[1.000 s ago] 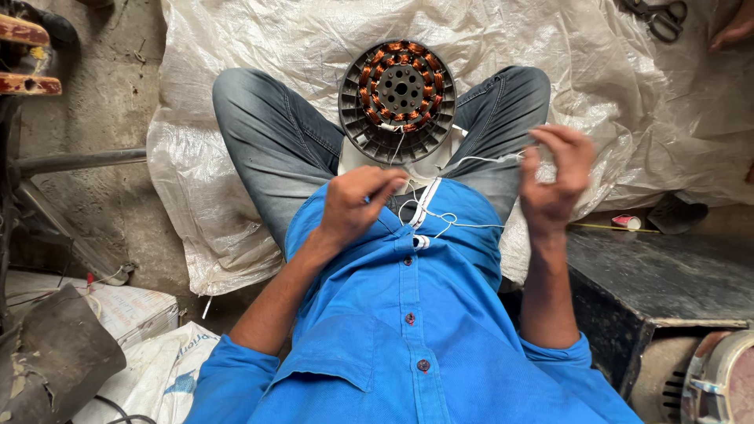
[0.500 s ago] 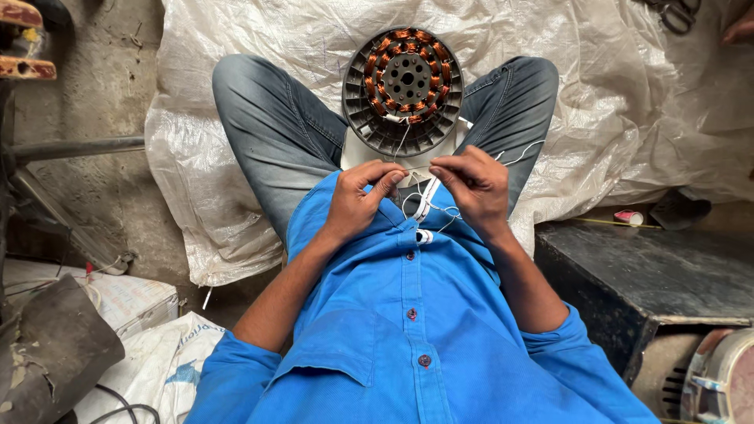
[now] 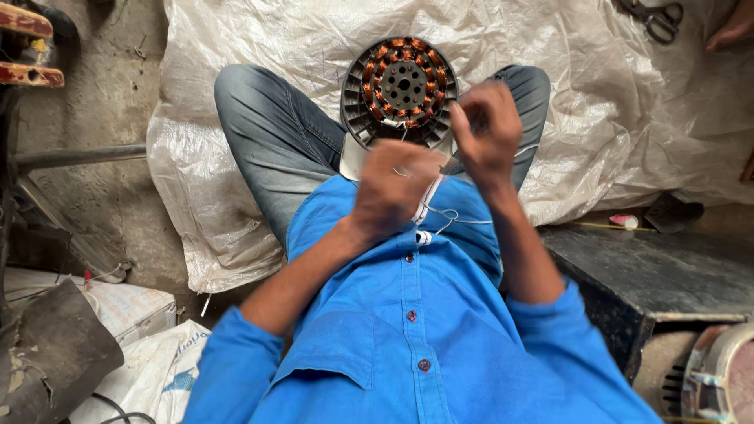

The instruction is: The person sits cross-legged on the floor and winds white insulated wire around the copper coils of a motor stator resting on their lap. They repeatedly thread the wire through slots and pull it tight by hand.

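Note:
A round fan stator (image 3: pixel 402 88) with copper windings rests between my knees on white plastic sheeting (image 3: pixel 581 94). My left hand (image 3: pixel 393 184) is blurred, fingers curled, just below the stator, over thin white lead wires (image 3: pixel 436 216) that hang onto my blue shirt. My right hand (image 3: pixel 487 129) is raised to the right of the stator, fingers pinched together; it seems to hold a thin wire, but motion blur hides it.
Scissors (image 3: pixel 656 17) lie at the far top right, near another person's hand (image 3: pixel 734 27). A dark metal box (image 3: pixel 660 279) stands at my right, with a small pink-tipped object (image 3: pixel 624 222) behind it. Sacks and scrap (image 3: pixel 94 345) lie at the left.
Both hands met under the stator half a second ago. Now my right hand has lifted up and to the right, and my left hand has risen toward the stator. The view has also moved closer.

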